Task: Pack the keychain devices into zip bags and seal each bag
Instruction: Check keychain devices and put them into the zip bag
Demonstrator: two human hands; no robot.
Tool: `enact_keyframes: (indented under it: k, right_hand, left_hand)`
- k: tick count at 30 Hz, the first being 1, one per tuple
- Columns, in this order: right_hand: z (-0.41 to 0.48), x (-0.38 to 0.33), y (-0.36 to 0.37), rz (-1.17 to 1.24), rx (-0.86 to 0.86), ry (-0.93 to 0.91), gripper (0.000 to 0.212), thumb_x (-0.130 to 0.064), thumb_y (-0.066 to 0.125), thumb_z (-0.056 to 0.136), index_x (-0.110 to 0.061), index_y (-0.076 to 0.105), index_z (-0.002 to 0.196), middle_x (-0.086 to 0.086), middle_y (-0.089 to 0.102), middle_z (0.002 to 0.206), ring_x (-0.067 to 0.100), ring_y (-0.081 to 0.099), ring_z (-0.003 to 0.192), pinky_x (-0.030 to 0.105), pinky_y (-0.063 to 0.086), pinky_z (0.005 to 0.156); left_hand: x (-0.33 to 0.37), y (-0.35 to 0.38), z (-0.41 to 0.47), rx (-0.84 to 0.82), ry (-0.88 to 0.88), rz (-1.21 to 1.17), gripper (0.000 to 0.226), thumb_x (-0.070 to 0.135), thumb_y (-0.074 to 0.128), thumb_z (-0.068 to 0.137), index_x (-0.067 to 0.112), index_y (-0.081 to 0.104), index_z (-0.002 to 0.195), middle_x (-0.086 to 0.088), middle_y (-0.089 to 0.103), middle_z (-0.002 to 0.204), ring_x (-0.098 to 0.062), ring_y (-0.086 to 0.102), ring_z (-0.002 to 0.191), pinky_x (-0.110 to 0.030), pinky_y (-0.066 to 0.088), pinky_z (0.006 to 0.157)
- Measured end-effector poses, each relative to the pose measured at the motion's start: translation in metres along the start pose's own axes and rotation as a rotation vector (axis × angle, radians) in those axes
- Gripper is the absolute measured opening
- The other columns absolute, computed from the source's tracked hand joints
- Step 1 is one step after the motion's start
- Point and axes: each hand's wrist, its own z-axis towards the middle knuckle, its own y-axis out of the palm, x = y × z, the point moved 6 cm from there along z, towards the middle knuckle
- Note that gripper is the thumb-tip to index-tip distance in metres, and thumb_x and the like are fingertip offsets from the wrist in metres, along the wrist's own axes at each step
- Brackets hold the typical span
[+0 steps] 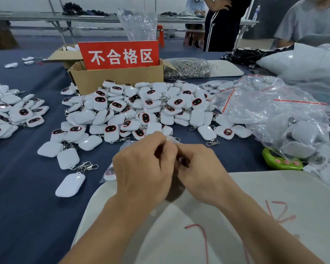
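White keychain devices [141,109] heaped loose on bench [23,206], some face-up; clear zip bag [109,174] nearest, one device inside.

Left hand [143,168], right hand [200,168], both curled, touching

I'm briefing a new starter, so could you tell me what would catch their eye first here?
The red sign in the cardboard box at back centre, then the heap of white keychains spread before it on the blue table. Nearest, the left hand and right hand meet, pinching a clear bag.
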Motion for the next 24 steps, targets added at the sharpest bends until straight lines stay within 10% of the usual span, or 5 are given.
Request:
enact_keyframes:
  k: [6, 11, 16, 21, 24]
  right_hand:
    - [0.003, 0.032, -0.056, 0.196, 0.508, 0.123, 0.033, -0.014, 0.061, 0.084, -0.04, 0.08, 0.092, -0.008, 0.079, 0.095, 0.009, 0.066, 0.075, 0.02, 0.051, 0.07]
    - [0.019, 0.07, -0.052, -0.46, 0.126, 0.354, 0.055, -0.008, 0.056, 0.095, -0.021, 0.051, 0.149, 0.005, 0.052, 0.143, 0.027, 0.044, 0.133, 0.033, 0.032, 0.11]
    - [0.015, 0.064, -0.046, -0.417, 0.129, 0.326, 0.026, -0.019, 0.066, 0.094, -0.024, 0.061, 0.119, -0.005, 0.053, 0.125, 0.022, 0.053, 0.108, 0.031, 0.036, 0.083]
    - [0.014, 0.064, -0.048, -0.4, 0.193, 0.355, 0.024, -0.032, 0.077, 0.088, -0.021, 0.056, 0.087, -0.01, 0.052, 0.096, 0.019, 0.053, 0.088, 0.033, 0.034, 0.072]
    - [0.014, 0.061, -0.043, -0.443, 0.15, 0.338, 0.041, -0.035, 0.07, 0.091, -0.028, 0.054, 0.128, -0.008, 0.053, 0.117, 0.025, 0.051, 0.112, 0.036, 0.041, 0.09]
  left_hand:
    - [-0.027, -0.014, 0.015, 0.182, -0.23, -0.269, 0.03, 0.03, 0.051, 0.101, 0.023, 0.054, 0.072, 0.009, 0.057, 0.065, -0.007, 0.048, 0.058, -0.02, 0.036, 0.056]
    - [-0.035, -0.034, 0.033, 0.327, -0.356, -0.41, 0.035, 0.029, 0.051, 0.103, 0.025, 0.053, 0.068, 0.015, 0.056, 0.051, -0.003, 0.051, 0.049, -0.027, 0.042, 0.057]
    - [-0.023, -0.054, 0.035, 0.449, -0.126, -0.29, 0.022, 0.036, 0.052, 0.105, 0.03, 0.054, 0.083, 0.012, 0.057, 0.064, -0.009, 0.05, 0.057, -0.022, 0.038, 0.057]
    - [-0.011, 0.011, 0.008, -0.172, -0.101, 0.174, 0.021, 0.045, 0.053, 0.097, 0.031, 0.051, 0.081, 0.01, 0.059, 0.056, -0.014, 0.047, 0.058, -0.022, 0.035, 0.061]
    - [-0.009, 0.041, -0.009, -0.455, -0.059, 0.408, 0.029, 0.049, 0.05, 0.089, 0.025, 0.046, 0.074, 0.005, 0.062, 0.067, -0.019, 0.052, 0.066, -0.033, 0.031, 0.064]
